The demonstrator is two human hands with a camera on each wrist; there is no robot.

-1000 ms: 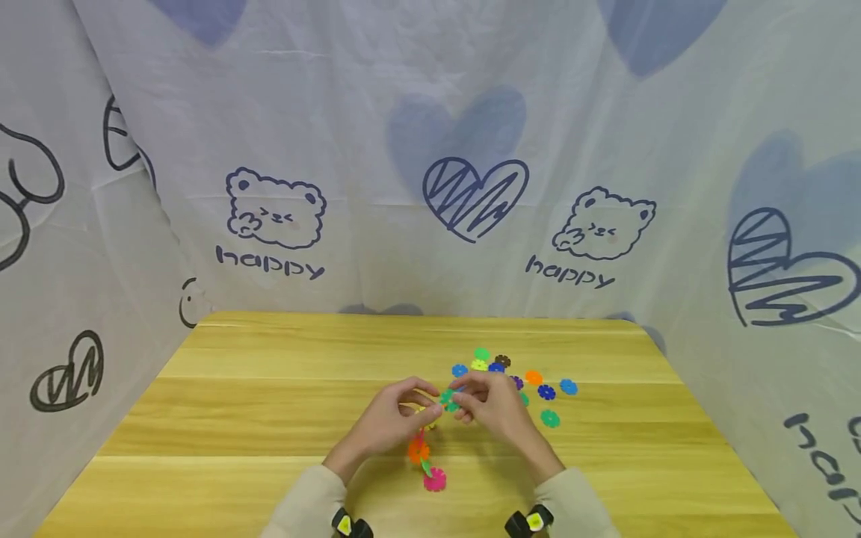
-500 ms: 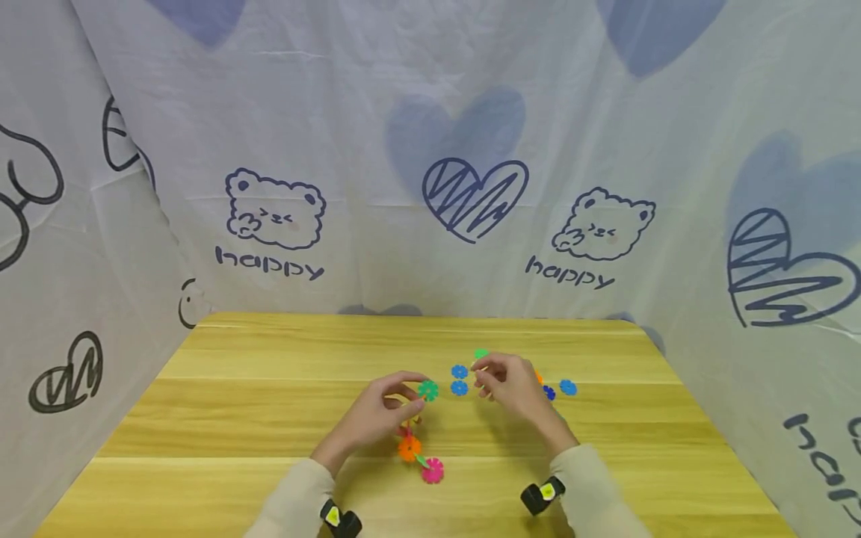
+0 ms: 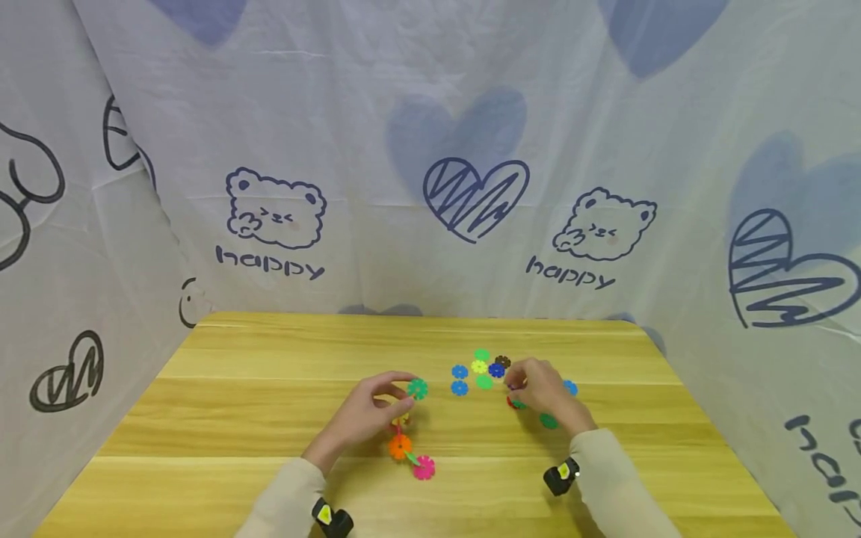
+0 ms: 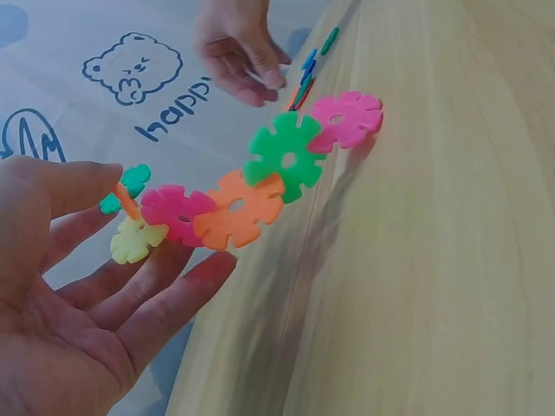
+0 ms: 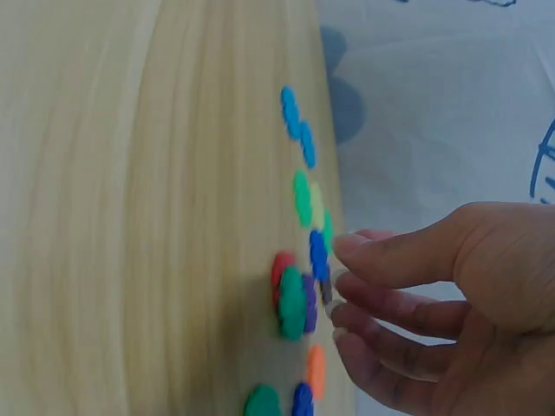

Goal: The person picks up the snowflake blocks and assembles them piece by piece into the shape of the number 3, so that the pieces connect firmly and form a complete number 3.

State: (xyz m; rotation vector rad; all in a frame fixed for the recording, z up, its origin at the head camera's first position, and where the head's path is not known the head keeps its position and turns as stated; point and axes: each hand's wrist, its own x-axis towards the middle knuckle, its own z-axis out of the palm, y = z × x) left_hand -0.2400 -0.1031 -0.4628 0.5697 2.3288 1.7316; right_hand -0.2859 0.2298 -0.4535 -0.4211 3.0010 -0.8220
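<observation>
My left hand (image 3: 363, 409) pinches one end of a chain of interlocking plastic snowflake discs (image 4: 256, 211) between thumb and fingertips. A teal disc (image 3: 418, 388), a small orange disc seen edge-on and a yellow disc (image 4: 139, 241) lie at that end. Pink, orange and green discs follow, and a pink disc (image 3: 424, 468) hangs at the far end. To the right, my right hand (image 3: 543, 388) is over the loose discs, its fingers loosely bent with nothing between them. Below its fingertips in the right wrist view are a green disc (image 5: 292, 303), a red one (image 5: 282, 267) and a purple one.
Several more loose discs lie on the wooden table (image 3: 269, 359): two light blue ones (image 3: 460, 388), light green, yellow (image 3: 479, 367), dark blue and brown, plus a green one (image 3: 548, 421) near my right wrist. A printed white cloth (image 3: 377, 246) hangs behind the table.
My hands have drawn apart. The left moved slightly left with the chain, the teal disc at its end; the right let go and moved right, over the loose discs.
</observation>
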